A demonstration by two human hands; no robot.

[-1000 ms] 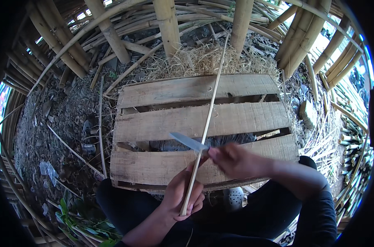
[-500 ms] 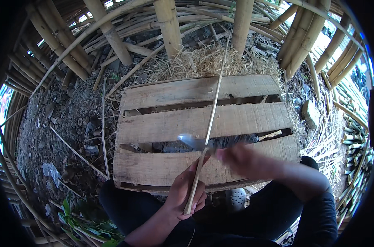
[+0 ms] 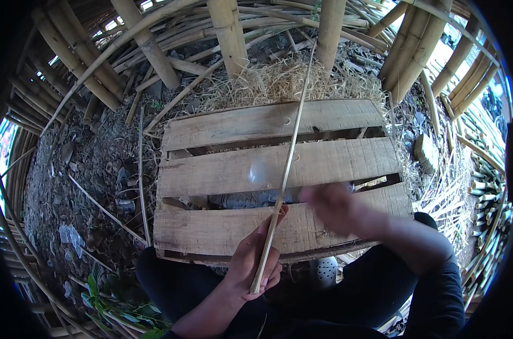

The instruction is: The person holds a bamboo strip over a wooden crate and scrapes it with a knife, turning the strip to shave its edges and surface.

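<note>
A long, thin bamboo strip (image 3: 291, 152) runs from near my lap across the slatted wooden bench (image 3: 211, 176) toward the far posts. My left hand (image 3: 252, 260) is closed around the strip near its near end, thumb along it. To the right of the strip, my right hand (image 3: 341, 212) is smeared by motion, its fingers closed on a knife. The knife's blade (image 3: 257, 171) shows only as a pale, shiny blur over the middle plank, on the strip's left side. Whether the blade touches the strip cannot be made out.
Pale shavings (image 3: 267, 85) lie heaped behind the bench. Upright bamboo posts (image 3: 229, 37) stand beyond them. Cut bamboo poles (image 3: 485, 198) are stacked at the right, near a stone-like block (image 3: 426, 152). Green leaves (image 3: 106, 299) and loose strips lie at the left.
The knife blade has moved slightly farther along the strip, away from me, and is more blurred. My right hand has shifted a little; my left hand keeps its hold.
</note>
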